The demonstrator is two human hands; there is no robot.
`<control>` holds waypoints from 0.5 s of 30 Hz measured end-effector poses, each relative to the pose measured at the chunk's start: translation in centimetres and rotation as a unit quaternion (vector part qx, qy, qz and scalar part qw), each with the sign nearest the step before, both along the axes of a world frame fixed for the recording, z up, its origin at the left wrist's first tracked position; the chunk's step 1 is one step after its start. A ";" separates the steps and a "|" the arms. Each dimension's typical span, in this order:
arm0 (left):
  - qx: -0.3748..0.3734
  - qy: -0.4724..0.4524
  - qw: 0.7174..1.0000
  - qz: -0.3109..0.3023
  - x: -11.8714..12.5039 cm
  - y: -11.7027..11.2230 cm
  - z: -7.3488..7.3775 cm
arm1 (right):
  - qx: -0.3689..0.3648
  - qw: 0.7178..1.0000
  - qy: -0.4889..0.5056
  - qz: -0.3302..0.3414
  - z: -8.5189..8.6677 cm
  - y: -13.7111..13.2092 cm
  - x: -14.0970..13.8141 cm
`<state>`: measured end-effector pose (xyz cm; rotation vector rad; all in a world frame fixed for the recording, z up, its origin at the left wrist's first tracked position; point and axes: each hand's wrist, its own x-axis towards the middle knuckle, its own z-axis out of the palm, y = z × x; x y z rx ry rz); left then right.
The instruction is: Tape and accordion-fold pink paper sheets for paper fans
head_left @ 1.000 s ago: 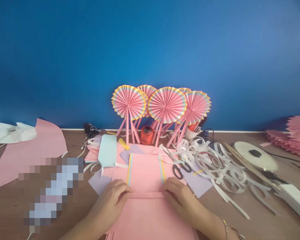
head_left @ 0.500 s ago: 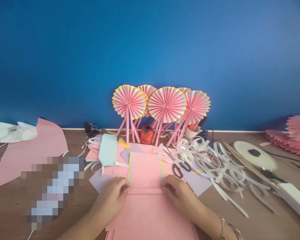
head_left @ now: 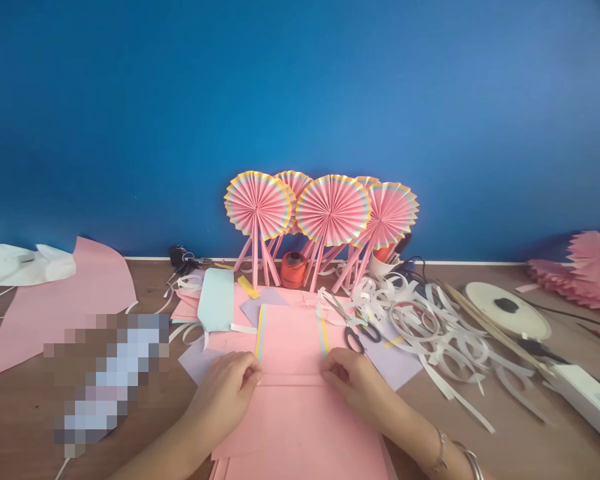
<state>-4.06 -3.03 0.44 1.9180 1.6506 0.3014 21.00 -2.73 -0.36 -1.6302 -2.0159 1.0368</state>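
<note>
A pink paper strip (head_left: 293, 340) with yellow and blue bands along its two sides lies in front of me, its near edge folded into a narrow pleat. My left hand (head_left: 233, 383) pinches the left end of that fold, fingers closed. At the right end my right hand (head_left: 353, 380) pinches the same fold in the same way. Beneath the strip lies a stack of pink paper sheets (head_left: 300, 433). Scissors (head_left: 354, 327) with dark handles rest just beyond my right hand. Purple paper (head_left: 395, 357) shows beside that hand.
Several pleated pink paper fans (head_left: 333, 210) on legs stand against the blue wall. Curled white paper strips (head_left: 430, 320) pile up at right, near a white round lid (head_left: 525, 313) and a white power strip (head_left: 587, 400). An orange tape roll (head_left: 293, 272) stands behind. A blurred-out object (head_left: 115, 380) lies left.
Both hands keep their pinch on the fold, with only a very slight shift. The whole view has moved a touch; nothing was let go or picked up.
</note>
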 end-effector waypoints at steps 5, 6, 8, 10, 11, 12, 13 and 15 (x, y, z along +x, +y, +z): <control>0.013 0.020 1.000 -0.012 0.1 0.0 0.0 | 0.005 1.000 -0.008 0.003 0.1 0.1 0.0; 0.015 0.026 0.999 -0.015 0.2 0.0 0.0 | 0.007 1.000 -0.011 0.004 0.1 0.1 -0.1; 0.019 0.034 0.999 -0.020 0.2 0.1 -0.1 | 0.016 1.000 -0.018 0.008 0.2 0.1 -0.1; 0.025 0.042 0.998 -0.026 0.3 0.0 -0.2 | 0.024 0.999 -0.026 0.011 0.2 0.0 -0.2; 0.028 0.047 0.998 -0.030 0.3 -0.1 -0.2 | 0.027 0.999 -0.030 0.012 0.2 -0.1 -0.2; 0.032 0.052 0.998 -0.034 0.3 -0.1 -0.2 | 0.030 0.999 -0.035 0.013 0.3 -0.1 -0.2; 0.036 0.058 0.997 -0.039 0.3 -0.2 -0.1 | 0.036 0.998 -0.039 0.015 0.3 -0.2 -0.3; 0.049 0.072 0.995 -0.047 0.4 -0.3 -0.1 | 0.052 0.997 -0.050 0.021 0.2 -0.3 -0.3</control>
